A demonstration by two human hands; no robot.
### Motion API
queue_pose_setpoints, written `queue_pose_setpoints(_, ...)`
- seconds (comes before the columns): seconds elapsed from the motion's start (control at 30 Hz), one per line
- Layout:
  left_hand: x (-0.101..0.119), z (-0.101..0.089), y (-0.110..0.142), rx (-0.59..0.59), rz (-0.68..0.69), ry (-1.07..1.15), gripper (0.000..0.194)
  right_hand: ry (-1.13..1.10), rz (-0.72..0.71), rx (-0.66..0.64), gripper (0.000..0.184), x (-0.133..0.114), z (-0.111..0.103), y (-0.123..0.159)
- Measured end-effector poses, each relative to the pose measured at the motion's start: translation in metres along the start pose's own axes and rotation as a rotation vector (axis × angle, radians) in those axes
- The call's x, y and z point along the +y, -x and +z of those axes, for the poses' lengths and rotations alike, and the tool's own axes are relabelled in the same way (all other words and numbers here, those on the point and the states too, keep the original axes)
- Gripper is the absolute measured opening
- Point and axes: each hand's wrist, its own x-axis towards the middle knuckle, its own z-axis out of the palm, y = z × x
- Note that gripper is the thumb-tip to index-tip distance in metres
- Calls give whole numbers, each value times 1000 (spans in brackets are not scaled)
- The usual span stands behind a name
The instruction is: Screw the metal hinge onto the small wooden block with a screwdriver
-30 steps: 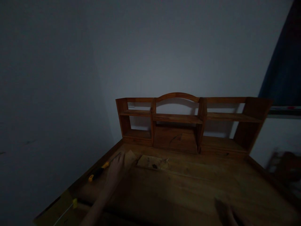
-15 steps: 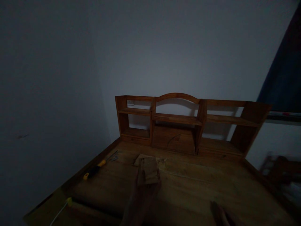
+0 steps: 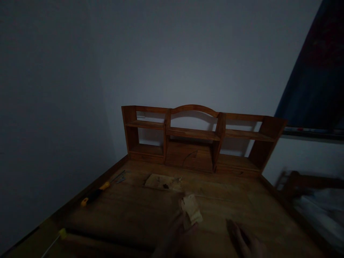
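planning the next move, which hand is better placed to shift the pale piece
Probably the left hand: it holds the pale piece, while the right hand is apart from it, off to the right. Too dark to tell whether the right holds anything.

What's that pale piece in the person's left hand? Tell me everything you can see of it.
The pale piece is tan, roughly four-sided, and looks like rough wood. Its face seems uneven and its edges irregular; dim light and blur hide finer detail. It slants in the left hand, held near its lower end as pictured, over the front part of the wooden desktop. Whether it touches the desktop is unclear.
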Motion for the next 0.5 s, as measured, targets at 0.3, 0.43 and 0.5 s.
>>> queue_pose_setpoints(0.3,19,13,-7,36,-200,264,51,-188,29,48,45,-8,-5,-1)
queue_pose_setpoints(0.43,42,18,-8,104,121,-237,40,-402,90,96,52,-42,-5,-3)
queue_pose_setpoints(0.5,48,31,-4,93,258,-381,45,-583,84,93,60,-70,1,1)
